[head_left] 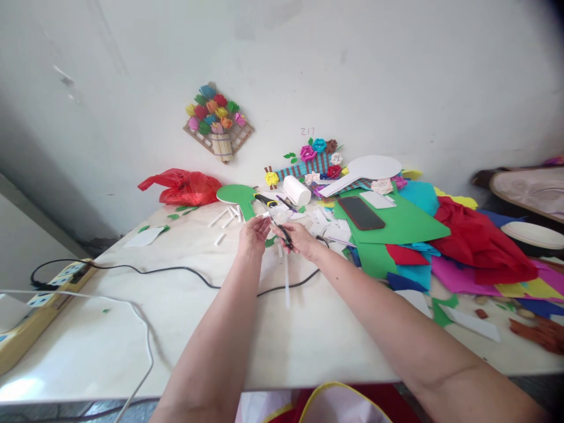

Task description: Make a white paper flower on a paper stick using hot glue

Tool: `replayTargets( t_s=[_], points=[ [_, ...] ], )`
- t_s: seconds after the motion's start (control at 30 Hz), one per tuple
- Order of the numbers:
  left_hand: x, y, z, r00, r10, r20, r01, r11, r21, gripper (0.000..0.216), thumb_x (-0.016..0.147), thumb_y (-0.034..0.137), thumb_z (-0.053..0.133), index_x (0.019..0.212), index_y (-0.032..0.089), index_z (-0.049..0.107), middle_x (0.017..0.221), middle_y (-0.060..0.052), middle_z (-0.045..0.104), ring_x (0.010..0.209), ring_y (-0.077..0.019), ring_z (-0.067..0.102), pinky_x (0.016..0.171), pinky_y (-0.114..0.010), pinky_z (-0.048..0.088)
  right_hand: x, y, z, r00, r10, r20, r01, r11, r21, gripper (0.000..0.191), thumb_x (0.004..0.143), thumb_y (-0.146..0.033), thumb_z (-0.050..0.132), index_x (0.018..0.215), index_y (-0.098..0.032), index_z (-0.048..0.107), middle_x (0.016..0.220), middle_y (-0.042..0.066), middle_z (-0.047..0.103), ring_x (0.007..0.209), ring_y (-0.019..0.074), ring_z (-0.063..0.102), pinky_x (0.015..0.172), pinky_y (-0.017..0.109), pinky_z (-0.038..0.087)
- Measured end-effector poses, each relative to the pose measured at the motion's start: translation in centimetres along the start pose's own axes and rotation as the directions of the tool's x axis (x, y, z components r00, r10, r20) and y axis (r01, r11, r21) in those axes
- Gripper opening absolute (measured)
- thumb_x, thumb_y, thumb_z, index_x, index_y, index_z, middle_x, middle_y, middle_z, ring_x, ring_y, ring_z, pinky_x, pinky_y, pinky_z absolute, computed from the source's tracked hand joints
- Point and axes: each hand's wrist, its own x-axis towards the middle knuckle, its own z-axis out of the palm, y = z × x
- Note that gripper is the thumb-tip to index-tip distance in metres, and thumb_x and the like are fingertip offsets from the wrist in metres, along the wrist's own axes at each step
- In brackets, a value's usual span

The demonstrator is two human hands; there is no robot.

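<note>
Right hand (298,238) clasps one pair of scissors (285,235); left hand (254,237) half-curls, contents unclear. One red bag (188,189) tops the table (304,346) by the wall (141,70).

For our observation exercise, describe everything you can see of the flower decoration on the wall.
The flower decoration gathers blue, red, orange, yellow, green and pink tulip-like blooms, perhaps paper or fabric, above a holder of pale sticks bound by darker bands. Behind them sits a brown, wood-like lattice, turned like a diamond. It is on the wall, above the red bag; only the wall appears to touch it. How it is fastened cannot be seen.
</note>
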Motion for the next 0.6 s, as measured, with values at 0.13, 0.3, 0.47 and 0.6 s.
replayTargets(
  t_s=[0.13, 0.3, 0.47, 0.6],
  points=[
    [0.1, 0.1, 0.0, 1.000, 0.003, -0.002, -0.003, 1.000, -0.015, 0.009, 0.063, 0.006, 0.053, 0.062, 0.013, 0.057, 0.060, -0.004, 0.064, 0.058, -0.0111, 0.061, 0.058, -0.020, 0.048, 0.2, 0.4, 0.1, 0.998, -0.055, -0.013, 0.055, 0.998, 0.007, 0.038, 0.066, -0.049, 0.064, 0.060, -0.016, 0.046, 0.044, -0.007, 0.042, 0.031, 0.0032, 0.037, 0.030, 0.016, 0.026],
    [0.3, 0.1, -0.1, 1.000, 0.007, -0.010, -0.008, 1.000, -0.023, 0.009, 0.064, 0.006, 0.052, 0.062, 0.014, 0.056, 0.060, -0.004, 0.064, 0.059, -0.0113, 0.061, 0.059, -0.020, 0.048, 0.6, 1.2, 0.1, 0.990, -0.142, 0.005, 0.143, 0.989, -0.041, 0.038, 0.068, -0.050, 0.061, 0.058, -0.016, 0.045, 0.046, -0.006, 0.041, 0.033, 0.0042, 0.037, 0.032, 0.017, 0.028],
    [0.3, 0.1, -0.2, 1.000, 0.013, -0.006, -0.013, 1.000, -0.022, 0.007, 0.062, 0.008, 0.054, 0.063, 0.014, 0.056, 0.063, -0.005, 0.064, 0.061, -0.0126, 0.061, 0.060, -0.021, 0.048, 0.9, 1.6, 0.1, 0.985, -0.174, 0.002, 0.173, 0.980, -0.094, 0.038, 0.069, -0.049, 0.060, 0.057, -0.016, 0.045, 0.046, -0.006, 0.041, 0.034, 0.0045, 0.037, 0.033, 0.018, 0.028],
    [0.3, 0.1, -0.2, 1.000, 0.007, 0.009, -0.006, 0.999, -0.043, 0.007, 0.062, 0.008, 0.054, 0.063, 0.015, 0.055, 0.062, -0.004, 0.063, 0.062, -0.0128, 0.062, 0.062, -0.022, 0.049, 0.9, 1.7, 0.2, 0.984, -0.180, -0.006, 0.179, 0.979, -0.094, 0.037, 0.068, -0.049, 0.061, 0.058, -0.016, 0.048, 0.047, -0.006, 0.040, 0.034, 0.0044, 0.036, 0.032, 0.018, 0.029]
  ],
)
